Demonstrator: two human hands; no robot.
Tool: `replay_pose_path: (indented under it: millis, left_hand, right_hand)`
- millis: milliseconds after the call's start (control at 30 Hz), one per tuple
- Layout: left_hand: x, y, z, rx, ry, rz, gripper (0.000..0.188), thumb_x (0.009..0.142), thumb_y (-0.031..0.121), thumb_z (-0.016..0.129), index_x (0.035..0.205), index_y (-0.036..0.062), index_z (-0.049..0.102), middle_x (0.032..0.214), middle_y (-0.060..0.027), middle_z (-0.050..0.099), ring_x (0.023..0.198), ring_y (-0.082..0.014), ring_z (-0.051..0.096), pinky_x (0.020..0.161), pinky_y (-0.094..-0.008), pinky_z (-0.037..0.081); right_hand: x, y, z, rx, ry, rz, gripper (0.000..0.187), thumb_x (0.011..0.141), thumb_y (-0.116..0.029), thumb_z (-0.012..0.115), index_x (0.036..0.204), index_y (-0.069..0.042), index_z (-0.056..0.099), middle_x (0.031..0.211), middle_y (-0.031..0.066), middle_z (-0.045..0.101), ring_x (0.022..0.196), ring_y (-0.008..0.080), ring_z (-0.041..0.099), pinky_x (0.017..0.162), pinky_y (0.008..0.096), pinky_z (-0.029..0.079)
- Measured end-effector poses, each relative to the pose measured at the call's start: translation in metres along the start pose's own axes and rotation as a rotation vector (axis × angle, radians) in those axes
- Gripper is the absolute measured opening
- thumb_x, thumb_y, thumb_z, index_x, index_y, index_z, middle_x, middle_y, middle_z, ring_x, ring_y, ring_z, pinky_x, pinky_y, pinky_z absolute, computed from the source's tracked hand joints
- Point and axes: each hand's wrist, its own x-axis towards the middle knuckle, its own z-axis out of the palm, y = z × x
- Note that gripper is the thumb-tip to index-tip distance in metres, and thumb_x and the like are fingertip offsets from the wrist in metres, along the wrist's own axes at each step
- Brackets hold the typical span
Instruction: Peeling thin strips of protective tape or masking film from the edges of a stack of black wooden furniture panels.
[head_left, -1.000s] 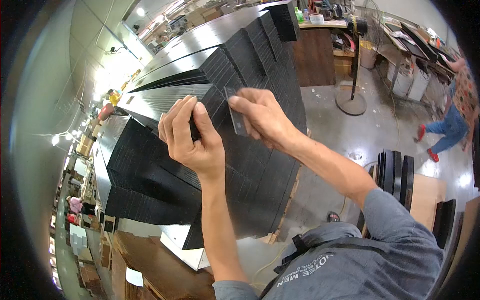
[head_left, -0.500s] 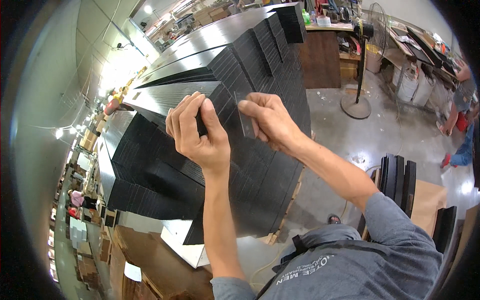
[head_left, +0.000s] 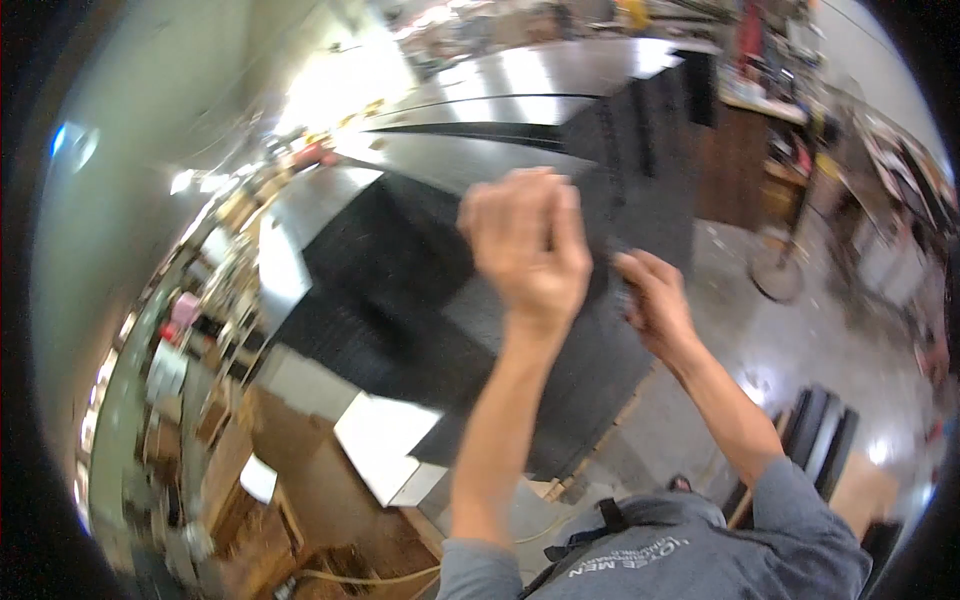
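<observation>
A big stack of black boards (head_left: 625,345) fills the middle, its upper boards shiny and its side lined with many edges. Over it my left hand (head_left: 528,240) is raised and closed, fingers curled against the thumb; what it holds, if anything, is hidden. To its right and a little lower, my right hand (head_left: 655,305) pinches a thin flat grey plate (head_left: 622,292), smeared by motion. The two hands are apart, both in front of the stack's near side.
White panels (head_left: 385,440) and brown boards (head_left: 300,430) lie low at the left. Black strips (head_left: 820,440) lean at the lower right. Farther right stands a fan's round base (head_left: 777,275) on the grey floor, near a cluttered workbench (head_left: 765,105).
The whole view has swung, so the stack sits farther right and blurs. Both hands appear farther right; the left stays closed and the right keeps its pinch on the plate.
</observation>
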Motion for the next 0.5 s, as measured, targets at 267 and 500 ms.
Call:
replay_pose_path:
  millis: [267, 500]
  left_hand:
    - [-0.004, 0.008, -0.014, -0.078, -0.003, -0.095, 0.025, 0.089, 0.009, 0.071, 0.114, 0.0047, 0.069, 0.117, -0.0127, 0.068, 0.109, -0.0318, 0.062, 0.104, -0.0474, 0.04]
    - [-0.049, 0.071, -0.043, -0.059, -0.147, -0.052, 0.032, 0.082, 0.0, 0.071, 0.115, -0.0029, 0.07, 0.117, -0.0178, 0.068, 0.105, -0.0368, 0.063, 0.092, -0.0431, 0.051]
  right_hand:
    - [-0.011, 0.018, -0.011, 0.17, 0.089, -0.169, 0.022, 0.1, -0.024, 0.065, 0.082, -0.014, 0.061, 0.068, -0.01, 0.05, 0.055, 0.0007, 0.041, 0.05, 0.0192, 0.031]
    - [0.004, -0.001, -0.015, 0.25, 0.02, -0.352, 0.02, 0.1, -0.018, 0.067, 0.084, -0.014, 0.055, 0.073, -0.0109, 0.051, 0.058, -0.0015, 0.045, 0.05, 0.0168, 0.035]
